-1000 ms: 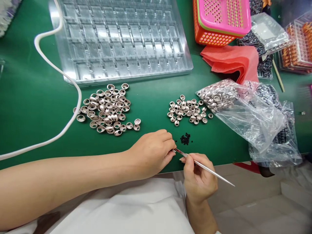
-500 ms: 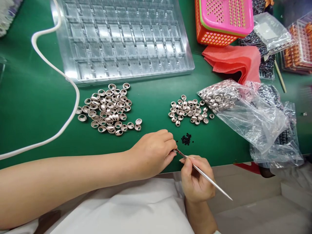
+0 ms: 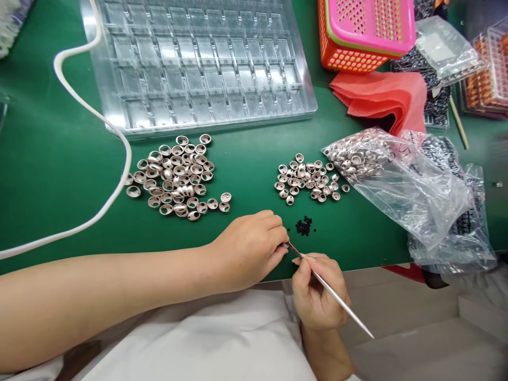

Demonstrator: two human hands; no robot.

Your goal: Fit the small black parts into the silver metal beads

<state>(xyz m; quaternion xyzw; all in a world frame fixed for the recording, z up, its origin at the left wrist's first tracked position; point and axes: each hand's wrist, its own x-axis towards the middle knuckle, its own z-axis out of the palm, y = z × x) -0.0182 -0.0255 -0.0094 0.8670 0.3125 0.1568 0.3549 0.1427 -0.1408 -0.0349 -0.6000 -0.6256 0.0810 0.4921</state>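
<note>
The left hand (image 3: 248, 248) is sitting low at the near edge, palm turned down, knuckles up, and the fingers (image 3: 273, 225) are curling in tight, tips pinching together at the right side of the hand. The bare left forearm is stretching in from the left, lying nearly level across the view, wrist straight. Just beside it, the right hand (image 3: 317, 291) is coming up from below, wrist bent upward, fingers bunching in a pen-style pinch, thumb pressing against the index fingertip. The two hands are meeting almost fingertip to fingertip, the right one sitting a touch lower and nearer the body. The right forearm is rising steeply out of the bottom edge.
</note>
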